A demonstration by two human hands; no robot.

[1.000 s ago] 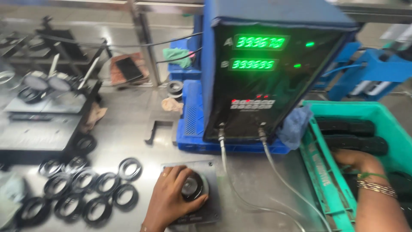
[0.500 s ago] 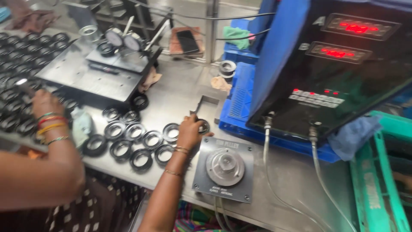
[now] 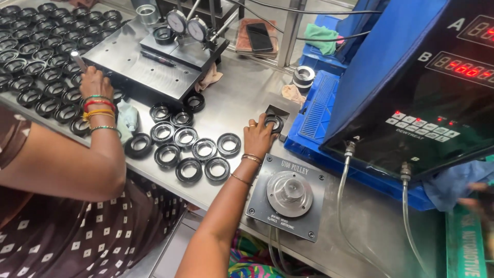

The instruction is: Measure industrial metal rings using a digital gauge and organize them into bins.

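Just beyond the grey gauge plate (image 3: 286, 198), the left hand (image 3: 259, 138) pinches a black ring (image 3: 274, 123) by its rim. The ring looks stiff, light and smooth, so the outer edge seems the best hold. Right of the plate, the right hand (image 3: 476, 198) is blurred and I cannot tell its grip.

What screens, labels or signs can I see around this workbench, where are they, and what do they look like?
Readout box: right side, tilted, black front, two rows of red glowing digits, small buttons beneath.
Gauge plate: near edge, by the person's left hand, grey square with a small engraved label and round metal hub.
Two dial gauges: top centre, round, white faces.
Phone: top centre, dark screen, lying flat.
Green crate: bottom right, pale lettering on its rim.
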